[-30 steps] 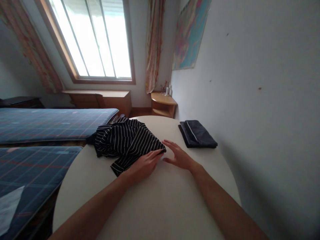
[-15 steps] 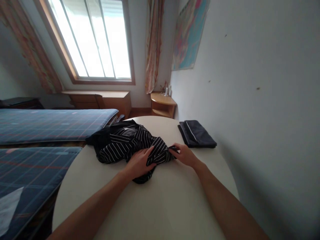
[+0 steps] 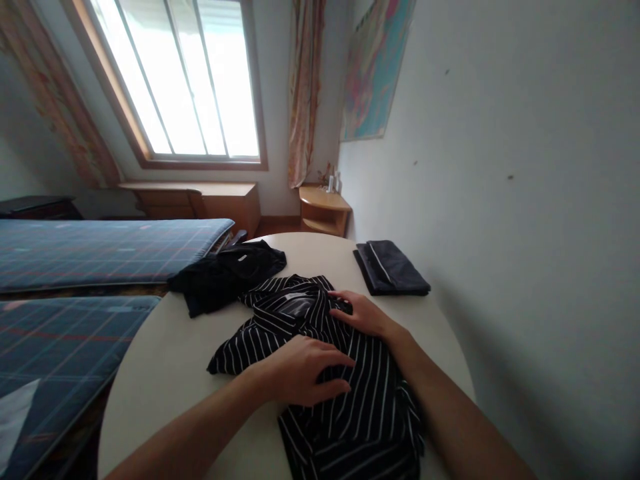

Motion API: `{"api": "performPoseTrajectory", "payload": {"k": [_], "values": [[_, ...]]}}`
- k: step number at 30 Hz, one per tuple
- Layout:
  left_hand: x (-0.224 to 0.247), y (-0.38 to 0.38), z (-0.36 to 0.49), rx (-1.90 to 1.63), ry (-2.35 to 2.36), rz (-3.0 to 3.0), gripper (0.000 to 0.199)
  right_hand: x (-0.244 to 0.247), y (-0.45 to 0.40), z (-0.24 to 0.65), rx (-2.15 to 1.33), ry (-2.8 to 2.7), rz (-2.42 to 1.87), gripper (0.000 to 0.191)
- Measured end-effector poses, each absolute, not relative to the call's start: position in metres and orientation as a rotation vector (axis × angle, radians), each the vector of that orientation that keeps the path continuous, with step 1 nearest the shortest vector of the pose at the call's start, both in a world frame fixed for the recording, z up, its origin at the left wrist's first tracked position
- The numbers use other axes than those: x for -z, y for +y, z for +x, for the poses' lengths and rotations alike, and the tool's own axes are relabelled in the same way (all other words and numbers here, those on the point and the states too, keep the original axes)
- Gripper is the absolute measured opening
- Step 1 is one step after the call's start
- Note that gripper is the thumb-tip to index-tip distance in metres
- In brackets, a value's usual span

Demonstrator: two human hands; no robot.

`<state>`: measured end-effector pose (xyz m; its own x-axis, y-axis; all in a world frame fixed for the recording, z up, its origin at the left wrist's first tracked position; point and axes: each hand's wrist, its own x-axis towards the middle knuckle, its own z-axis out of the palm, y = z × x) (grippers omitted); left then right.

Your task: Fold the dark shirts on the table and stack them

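A black shirt with white stripes [image 3: 370,380] lies spread on the round white table [image 3: 170,373], its collar toward the far side and its lower part toward me. My left hand [image 3: 313,370] is over the middle of the shirt, fingers apart and pointing right; whether it touches the cloth I cannot tell. Near the collar, my right hand [image 3: 360,313] rests on the shirt's right shoulder with its fingers spread. Neither hand grips the fabric. Beyond the shirt, to the left, a crumpled black garment [image 3: 225,277] lies at the table's edge.
Folded dark cloth [image 3: 393,268] lies at the table's far right, close to the white wall [image 3: 530,267]. Beds with blue plaid mattresses [image 3: 100,250] stand on the left. A wooden corner shelf [image 3: 325,200] and a desk [image 3: 230,193] are beyond the table.
The striped shirt was bunched beside the black garment; now it is spread out nearer me. Both hands have released their hold on it, and my left hand has shifted right and closer.
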<state>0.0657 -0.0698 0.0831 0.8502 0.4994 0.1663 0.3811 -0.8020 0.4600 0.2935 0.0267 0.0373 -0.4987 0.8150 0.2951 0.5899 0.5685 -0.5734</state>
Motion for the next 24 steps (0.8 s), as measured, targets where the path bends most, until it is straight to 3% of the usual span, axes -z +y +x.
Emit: {"api": "performPoseTrajectory", "payload": {"k": [5, 10, 15, 24], "values": [[-0.069, -0.039, 0.047, -0.815, 1.378, 2.625, 0.034, -0.037, 0.026, 0.29, -0.599, -2.295, -1.179, 0.05], [-0.056, -0.015, 0.024, -0.606, 1.961, 2.42, 0.059, -0.036, 0.03, 0.294, -0.549, -2.288, -1.18, 0.026], [-0.058, -0.016, 0.024, -0.427, 1.94, 2.363, 0.057, -0.036, 0.034, 0.296, -0.463, -2.165, -1.166, 0.017], [-0.074, -0.017, 0.017, -0.268, 1.463, 2.234, 0.048, -0.042, 0.026, 0.293, -0.7, -2.235, -1.144, 0.014]]}}
